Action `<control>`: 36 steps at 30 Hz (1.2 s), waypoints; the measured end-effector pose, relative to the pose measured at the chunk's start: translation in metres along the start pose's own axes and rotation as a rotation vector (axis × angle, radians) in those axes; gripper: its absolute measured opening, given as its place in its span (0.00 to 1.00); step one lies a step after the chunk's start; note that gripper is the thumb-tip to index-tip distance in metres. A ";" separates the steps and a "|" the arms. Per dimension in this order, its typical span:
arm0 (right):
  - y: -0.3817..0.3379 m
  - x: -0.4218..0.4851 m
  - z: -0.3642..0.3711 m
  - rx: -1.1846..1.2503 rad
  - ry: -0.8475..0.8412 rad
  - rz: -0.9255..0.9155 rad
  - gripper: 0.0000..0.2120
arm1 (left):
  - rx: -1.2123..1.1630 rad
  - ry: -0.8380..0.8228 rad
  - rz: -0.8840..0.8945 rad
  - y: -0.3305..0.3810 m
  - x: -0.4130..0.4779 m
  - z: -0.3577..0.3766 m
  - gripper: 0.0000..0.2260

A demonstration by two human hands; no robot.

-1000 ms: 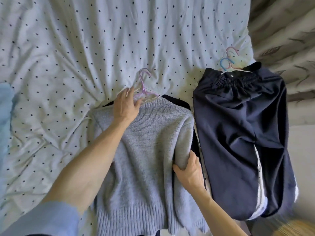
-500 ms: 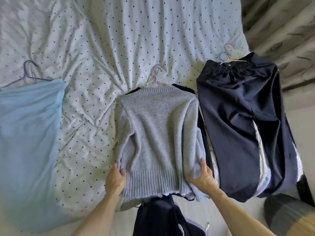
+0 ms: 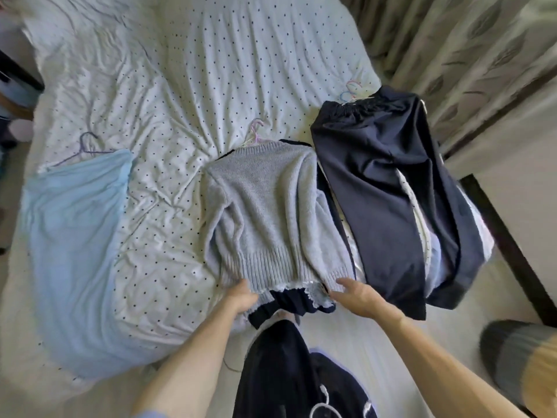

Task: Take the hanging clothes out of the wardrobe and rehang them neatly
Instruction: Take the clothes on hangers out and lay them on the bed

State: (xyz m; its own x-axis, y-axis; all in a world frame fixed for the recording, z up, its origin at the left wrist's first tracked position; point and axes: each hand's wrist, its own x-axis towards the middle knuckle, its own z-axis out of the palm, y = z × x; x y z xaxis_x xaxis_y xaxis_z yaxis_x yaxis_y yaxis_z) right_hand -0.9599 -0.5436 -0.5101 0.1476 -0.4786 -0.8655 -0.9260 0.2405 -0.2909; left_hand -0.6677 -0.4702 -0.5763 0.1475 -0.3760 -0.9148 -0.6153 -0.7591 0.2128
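Observation:
A grey knit sweater (image 3: 265, 206) lies on the bed on a pink hanger (image 3: 256, 134), over a dark garment (image 3: 289, 306) that shows below its hem. My left hand (image 3: 242, 298) grips the sweater's lower left hem. My right hand (image 3: 358, 295) hovers at the lower right hem with fingers spread, holding nothing. Dark navy trousers (image 3: 388, 188) lie to the right on their hangers (image 3: 351, 92). A light blue garment (image 3: 75, 236) lies at the left on a purple hanger (image 3: 86, 146).
The bed carries a white dotted sheet (image 3: 193, 86). Curtains (image 3: 470, 55) hang at the right, beside a dark frame edge (image 3: 506, 245). A dark garment (image 3: 289, 375) is below between my arms. A blurred grey and tan object (image 3: 524, 360) sits at the lower right.
My left hand moved from the sweater's collar down to its hem. My right hand let go of the right hem and opened. The view pulled back, showing the blue garment.

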 end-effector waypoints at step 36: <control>0.259 -0.480 0.196 0.793 1.346 1.302 0.25 | 1.760 -0.583 2.149 0.348 -0.470 0.443 0.27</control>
State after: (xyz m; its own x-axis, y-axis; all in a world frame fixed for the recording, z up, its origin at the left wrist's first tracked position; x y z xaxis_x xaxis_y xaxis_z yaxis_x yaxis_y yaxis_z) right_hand -1.2025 -0.0857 -0.2496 -0.9899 0.1407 0.0151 0.1313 0.9529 -0.2735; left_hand -1.2938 -0.3223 -0.2245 -0.7740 0.6138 -0.1556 0.5583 0.7775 0.2895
